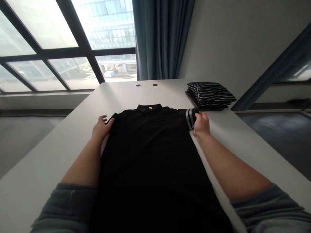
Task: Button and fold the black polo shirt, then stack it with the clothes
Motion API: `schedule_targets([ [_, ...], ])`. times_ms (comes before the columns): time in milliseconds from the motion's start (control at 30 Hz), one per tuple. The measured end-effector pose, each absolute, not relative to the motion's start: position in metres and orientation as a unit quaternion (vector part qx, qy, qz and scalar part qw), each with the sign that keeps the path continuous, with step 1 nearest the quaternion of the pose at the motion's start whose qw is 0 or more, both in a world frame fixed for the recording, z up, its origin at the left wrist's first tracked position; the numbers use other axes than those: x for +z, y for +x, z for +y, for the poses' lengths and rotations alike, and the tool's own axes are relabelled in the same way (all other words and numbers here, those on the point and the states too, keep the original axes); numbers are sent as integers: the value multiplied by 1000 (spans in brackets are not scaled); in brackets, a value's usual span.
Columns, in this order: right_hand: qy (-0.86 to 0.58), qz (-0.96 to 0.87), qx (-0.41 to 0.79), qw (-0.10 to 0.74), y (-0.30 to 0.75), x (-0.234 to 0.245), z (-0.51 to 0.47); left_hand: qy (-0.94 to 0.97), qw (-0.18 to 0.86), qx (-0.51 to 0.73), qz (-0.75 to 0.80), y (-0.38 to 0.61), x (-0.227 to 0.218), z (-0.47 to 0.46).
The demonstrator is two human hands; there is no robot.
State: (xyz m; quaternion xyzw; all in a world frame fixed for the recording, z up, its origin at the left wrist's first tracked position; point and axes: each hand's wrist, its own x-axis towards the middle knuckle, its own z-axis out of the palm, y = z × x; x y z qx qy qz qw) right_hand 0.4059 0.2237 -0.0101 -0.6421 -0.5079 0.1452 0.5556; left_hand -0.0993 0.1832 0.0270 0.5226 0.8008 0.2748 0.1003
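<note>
A black polo shirt (155, 155) lies spread on the white table, front up, its collar at the far end and its lower part running out of view towards me. My right hand (202, 124) is closed on the cuff of the sleeve at the right, which has two pale grey stripes. At the other shoulder, my left hand (101, 128) pinches the shirt's edge, with dark fabric between the thumb and fingers. Most of the sleeve on that side is hidden from view.
Folded dark clothes (210, 94), the top one striped white, are stacked at the table's far right corner. Two round cable holes (155, 84) sit near the far edge of the white table (121, 92). Behind hang blue curtains (160, 38) beside a window.
</note>
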Motion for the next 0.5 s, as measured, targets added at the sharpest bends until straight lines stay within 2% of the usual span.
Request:
schedule_targets([
  [67,-664,-473,151,560,399,3,218,560,73,205,799,-92,25,183],
  [133,-671,-510,136,521,388,18,207,565,43,155,810,-90,22,184],
  [267,-617,-696,113,349,358,37,180,528,40,171,831,-96,15,187],
  [400,-553,-811,118,149,341,29,168,509,49,195,837,-103,13,186],
  [500,-518,-845,102,86,344,18,171,510,50,209,833,-104,13,185],
])
